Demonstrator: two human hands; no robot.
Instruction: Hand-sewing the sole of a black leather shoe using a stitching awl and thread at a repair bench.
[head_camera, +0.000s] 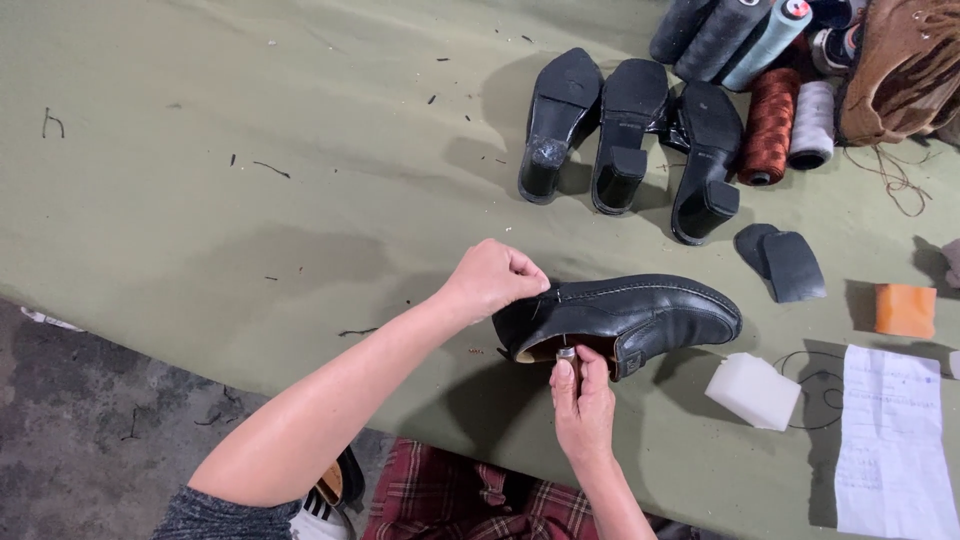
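Observation:
A black leather shoe (650, 312) lies on its side on the olive-green table (250, 200), toe pointing right. My left hand (493, 279) is closed on the heel end of the shoe's upper, near the side zip. My right hand (582, 400) comes up from below and pinches a small silvery object (566, 353) against the rim of the shoe opening. What that small object is cannot be made out.
Three black heeled soles (630, 130) lie upside down at the back. Several thread cones (770, 120) and a brown bundle (905, 65) sit at the back right. Black heel pieces (785, 262), an orange block (905, 310), a white block (752, 390) and a paper sheet (890, 440) lie to the right.

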